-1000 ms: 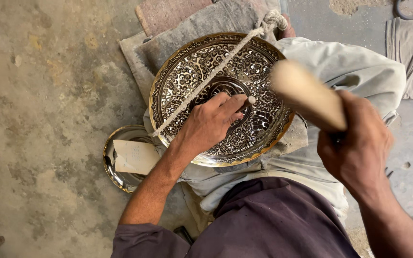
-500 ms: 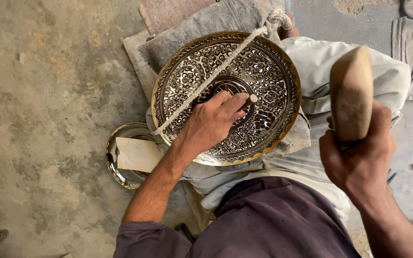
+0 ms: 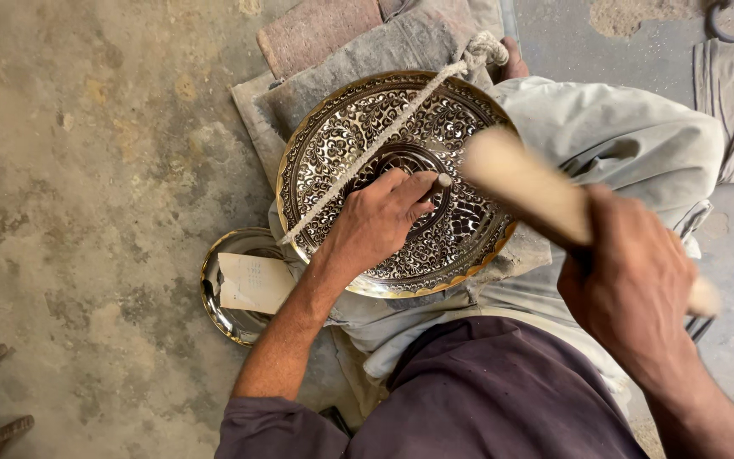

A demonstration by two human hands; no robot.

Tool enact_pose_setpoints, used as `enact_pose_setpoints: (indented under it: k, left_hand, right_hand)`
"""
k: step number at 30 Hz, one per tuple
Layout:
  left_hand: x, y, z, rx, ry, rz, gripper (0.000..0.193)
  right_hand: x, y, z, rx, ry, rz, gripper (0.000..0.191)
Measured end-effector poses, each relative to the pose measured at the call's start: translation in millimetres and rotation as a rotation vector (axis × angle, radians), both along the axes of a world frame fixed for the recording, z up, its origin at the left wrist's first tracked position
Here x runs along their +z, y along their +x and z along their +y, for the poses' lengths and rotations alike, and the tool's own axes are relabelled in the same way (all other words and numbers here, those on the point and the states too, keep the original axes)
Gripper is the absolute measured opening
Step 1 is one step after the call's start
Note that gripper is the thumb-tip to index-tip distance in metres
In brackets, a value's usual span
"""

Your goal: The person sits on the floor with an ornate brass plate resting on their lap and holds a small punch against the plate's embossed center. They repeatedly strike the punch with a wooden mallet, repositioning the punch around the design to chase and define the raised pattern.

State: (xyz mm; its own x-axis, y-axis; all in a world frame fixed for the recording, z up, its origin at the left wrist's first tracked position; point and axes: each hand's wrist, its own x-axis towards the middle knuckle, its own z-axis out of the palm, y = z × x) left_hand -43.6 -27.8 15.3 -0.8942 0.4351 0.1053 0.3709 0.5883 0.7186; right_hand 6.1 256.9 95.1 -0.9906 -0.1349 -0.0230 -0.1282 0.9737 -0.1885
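Round engraved brass tray [image 3: 358, 136] rests tilted on the lap, a white cord [image 3: 384, 127] across it; bare concrete floor [image 3: 87, 170] lies open to the left, folded grey cloths [image 3: 358, 51] crowd its top edge. Left hand [image 3: 375, 223] on tray centre, grip pinching a small metal punch [image 3: 439, 181]. Right hand [image 3: 630, 280], fist closed round a pale wooden mallet [image 3: 528, 191], blurred. Small shiny metal bowl [image 3: 231, 314] on floor holds a folded paper [image 3: 252, 282]. Mallet stood upright earlier, now angled down toward the punch.
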Motion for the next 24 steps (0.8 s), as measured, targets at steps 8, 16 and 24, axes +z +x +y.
enact_pose_setpoints:
  k: [8,16,24]
  left_hand:
    - [7,2,3,0.052,0.045,0.054,0.030]
    - [1,16,0,0.199,0.144,-0.012,0.031]
    - [-12,18,5,0.227,0.180,0.017,0.034]
  right_hand:
    - [0,-2,-1,0.031,-0.127,0.045,0.055]
    - [-13,-14,17,-0.051,-0.291,-0.032,0.057]
    - [21,-53,1,0.168,-0.104,0.127,0.063]
